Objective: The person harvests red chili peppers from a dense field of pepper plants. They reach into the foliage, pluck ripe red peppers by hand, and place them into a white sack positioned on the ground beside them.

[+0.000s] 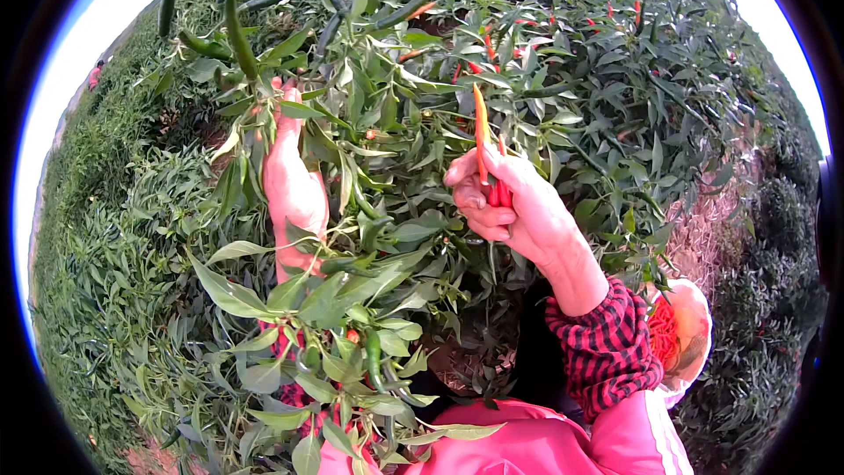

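My right hand point(527, 211) is closed around a few ripe chili peppers. One long orange-red chili point(482, 127) points up from between its thumb and fingers, and darker red chilies point(499, 193) lie against the palm. To the left, my left hand point(294, 189) reaches up into the plant. Its fingertips close round a leafy chili branch point(264, 105), though leaves cover part of them. Long green chilies point(237, 40) hang about that branch just above the fingers. Leafy stems point(308, 299) cross in front of my left forearm.
A pale container point(701, 325) with red chilies point(664, 334) in it sits beside my right elbow. More red chilies point(490, 46) show on plants farther off. Dry ground point(703, 229) shows at the right between dense rows. A distant person point(95, 76) is at the far left.
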A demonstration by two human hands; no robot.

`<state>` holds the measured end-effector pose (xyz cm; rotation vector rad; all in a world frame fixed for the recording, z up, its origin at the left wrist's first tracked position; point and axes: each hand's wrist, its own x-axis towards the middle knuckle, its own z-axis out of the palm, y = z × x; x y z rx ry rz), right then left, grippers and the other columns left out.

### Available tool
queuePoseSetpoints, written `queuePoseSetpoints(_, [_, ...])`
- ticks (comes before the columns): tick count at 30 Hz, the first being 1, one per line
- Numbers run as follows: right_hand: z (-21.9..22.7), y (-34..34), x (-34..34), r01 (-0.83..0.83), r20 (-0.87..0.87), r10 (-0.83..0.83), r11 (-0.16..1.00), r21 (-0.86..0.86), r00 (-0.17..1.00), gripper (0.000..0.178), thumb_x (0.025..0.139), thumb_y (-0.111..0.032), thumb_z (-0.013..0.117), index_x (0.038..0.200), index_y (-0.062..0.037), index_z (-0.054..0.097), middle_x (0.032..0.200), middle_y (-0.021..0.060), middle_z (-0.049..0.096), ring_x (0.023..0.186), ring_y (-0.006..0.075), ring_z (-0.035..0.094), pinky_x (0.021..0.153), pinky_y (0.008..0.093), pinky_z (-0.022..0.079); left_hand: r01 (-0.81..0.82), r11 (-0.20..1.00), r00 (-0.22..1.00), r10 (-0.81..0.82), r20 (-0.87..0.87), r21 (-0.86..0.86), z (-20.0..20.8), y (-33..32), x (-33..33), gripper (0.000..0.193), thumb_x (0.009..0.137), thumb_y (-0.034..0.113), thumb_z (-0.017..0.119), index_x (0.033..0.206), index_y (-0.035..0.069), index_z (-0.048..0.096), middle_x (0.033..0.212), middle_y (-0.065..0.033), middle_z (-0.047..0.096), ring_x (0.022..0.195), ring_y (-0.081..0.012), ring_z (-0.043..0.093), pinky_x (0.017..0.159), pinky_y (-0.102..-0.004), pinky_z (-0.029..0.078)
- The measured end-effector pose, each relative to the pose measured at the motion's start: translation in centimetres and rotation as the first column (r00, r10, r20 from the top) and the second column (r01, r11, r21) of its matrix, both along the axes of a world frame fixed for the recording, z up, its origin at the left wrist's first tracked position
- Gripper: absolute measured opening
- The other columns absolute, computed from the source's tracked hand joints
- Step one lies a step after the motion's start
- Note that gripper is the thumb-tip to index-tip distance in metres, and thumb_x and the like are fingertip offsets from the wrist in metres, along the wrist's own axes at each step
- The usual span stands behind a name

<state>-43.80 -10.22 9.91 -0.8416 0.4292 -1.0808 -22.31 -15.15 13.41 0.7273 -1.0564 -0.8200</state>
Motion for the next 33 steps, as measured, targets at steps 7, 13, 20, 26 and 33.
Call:
queuePoseSetpoints(7, [-1.9,6.1,-5.7,0.286,0.217,-0.291,0.957,0.055,0.932,0.037,0.101,-0.035,0.038,0.089,-0.0035,0.053,0.071,0.0015,0.042,0.062,0.0094,0.037,0.044,0.0221,0.032,-0.106,0.898,0.843,0.309,0.441,-0.427,4.3,12.5,-4.1,0.044,0.088,0.018,0.057,0.124,-0.003,0.043,0.122,-0.0219,0.052,0.117,-0.0302,0.05,0.099,-0.042,0.036])
queuePoseSetpoints(13, [-1.6,13.6,-4.0,0.565,0.091,-0.566,0.824,0.04,0.819,0.036,0.101,-0.036,0.038,0.089,-0.0042,0.05,0.074,0.0013,0.042,0.063,0.0077,0.037,0.046,0.0213,0.032,0.274,0.947,0.387,0.055,0.921,-0.171,-1.0,20.0,-12.1,0.025,0.078,0.007,0.068,0.099,0.0,0.055,0.082,-0.0125,0.054,0.07,-0.0296,0.055,0.062,-0.0384,0.045])
queuePoseSetpoints(20, [-4.5,19.8,-4.5,0.775,-0.078,-0.781,0.625,-0.093,0.62,0.029,0.101,-0.029,0.041,0.091,-0.0035,0.051,0.085,0.004,0.051,0.072,0.0097,0.043,0.068,0.0241,0.037,0.221,0.949,0.488,0.093,0.868,-0.225,-6.4,23.7,-15.9,0.013,0.077,-0.001,0.061,0.087,0.0,0.052,0.078,-0.0148,0.057,0.071,-0.0361,0.057,0.062,-0.0411,0.046])
queuePoseSetpoints(26, [-6.4,24.1,-9.1,0.395,-0.24,-0.971,0.225,-0.891,0.012,0.012,0.085,-0.01,0.056,0.087,0.0015,0.053,0.078,0.017,0.051,0.07,0.0321,0.051,0.061,0.0378,0.041,0.532,0.789,0.586,-0.605,0.54,0.307,-8.3,25.1,-19.2,0.012,0.085,0.005,0.055,0.082,0.0,0.044,0.068,-0.0178,0.055,0.065,-0.039,0.057,0.055,-0.0406,0.043])
queuePoseSetpoints(33, [-12.9,31.4,-23.9,0.79,-0.467,-0.818,0.027,-0.613,-0.335,0.029,0.1,-0.02,0.043,0.117,0.0012,0.054,0.103,0.0063,0.059,0.094,0.0134,0.055,0.085,0.027,0.043,0.584,0.801,0.426,-0.439,0.791,0.13,-6.6,23.8,-21.5,0.014,0.083,0.01,0.062,0.082,0.001,0.052,0.072,-0.0138,0.054,0.064,-0.0351,0.056,0.057,-0.0408,0.044])
